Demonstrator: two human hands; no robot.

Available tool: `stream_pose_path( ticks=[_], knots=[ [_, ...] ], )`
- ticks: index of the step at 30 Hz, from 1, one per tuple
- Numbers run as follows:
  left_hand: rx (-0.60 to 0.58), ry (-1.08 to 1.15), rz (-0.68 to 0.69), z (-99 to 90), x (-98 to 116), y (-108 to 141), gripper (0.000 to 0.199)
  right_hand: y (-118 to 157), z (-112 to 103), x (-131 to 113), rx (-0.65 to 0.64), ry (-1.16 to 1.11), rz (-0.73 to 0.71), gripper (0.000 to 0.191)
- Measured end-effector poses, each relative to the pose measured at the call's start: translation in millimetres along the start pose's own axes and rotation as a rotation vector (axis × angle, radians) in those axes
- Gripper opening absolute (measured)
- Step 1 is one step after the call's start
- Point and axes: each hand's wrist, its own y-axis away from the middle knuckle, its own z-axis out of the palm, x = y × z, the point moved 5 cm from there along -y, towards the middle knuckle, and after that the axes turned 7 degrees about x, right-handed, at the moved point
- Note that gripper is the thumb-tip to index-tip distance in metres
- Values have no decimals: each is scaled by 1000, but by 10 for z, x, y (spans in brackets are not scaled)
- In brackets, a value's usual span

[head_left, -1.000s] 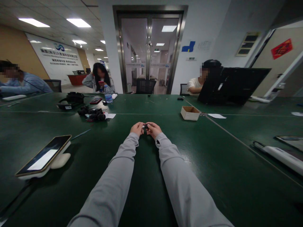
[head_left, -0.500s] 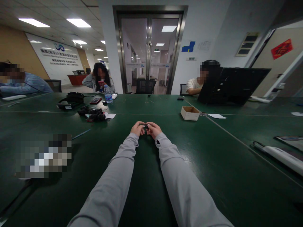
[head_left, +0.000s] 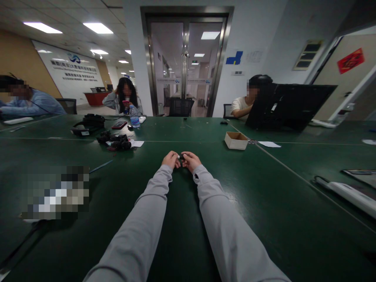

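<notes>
Almost nothing has shifted since half a second ago: both hands stay together at mid-table. The left hand [head_left: 170,159] and right hand [head_left: 190,159] pinch a small dark part [head_left: 180,157] between fingertips. Keeping wrists resting on the table [head_left: 264,188] should steady the grip.

Box [head_left: 235,140] lies right of and beyond hands [head_left: 181,159] on table [head_left: 264,203].

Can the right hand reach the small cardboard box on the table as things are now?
Probably yes. The cardboard box sits beyond and to the right of the right hand, with only bare green table between them. The hand is occupied, though: it and the left hand hold a small dark part.
</notes>
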Motion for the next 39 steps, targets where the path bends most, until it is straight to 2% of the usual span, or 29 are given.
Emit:
stream_pose_path(
  ticks=[8,21,24,30,36,39],
  knots=[
    [16,-27,-8,-11,-17,-13,12,9,3,-2,-2,5,-1,8],
    [68,-135,103,-49,-89,-87,25,-1,0,9,-6,-2,-11,8],
    [119,-148,132,-81,-80,-93,27,-2,1,18,-4,-5,1,9],
    [212,-48,162,-118,-48,-95,30,52,34,0,-12,-12,61,12],
    [225,46,145,-109,-10,-71,36,77,70,17,-28,9,115,20],
    [194,99,130,-75,19,-24,38,66,82,41,-58,45,106,24]
  ],
)
